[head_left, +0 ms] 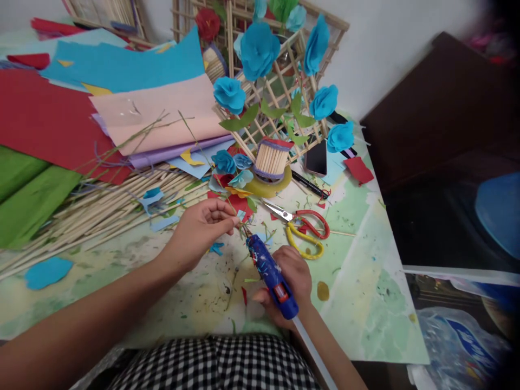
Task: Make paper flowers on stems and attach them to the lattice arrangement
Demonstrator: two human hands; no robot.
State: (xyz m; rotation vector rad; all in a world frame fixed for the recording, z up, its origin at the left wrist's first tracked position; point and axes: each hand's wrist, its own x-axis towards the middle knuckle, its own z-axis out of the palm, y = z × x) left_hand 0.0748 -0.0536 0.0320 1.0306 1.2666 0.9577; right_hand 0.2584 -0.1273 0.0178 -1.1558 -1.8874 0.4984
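Over the table (357, 303), near middle: blue glue gun (267, 265), nozzle (246, 231) pointing far and left.
Right hand (298, 276): fingers wrapped around the gun's body.
Left hand (205, 222): thumb and fingers pinching a thin stem (232, 206) just beside the nozzle.
Scissors (288, 215): lying right of the nozzle.

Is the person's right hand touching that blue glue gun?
Touching: the head view shows the right hand wrapped around the blue glue gun, fingers and thumb on opposite sides.
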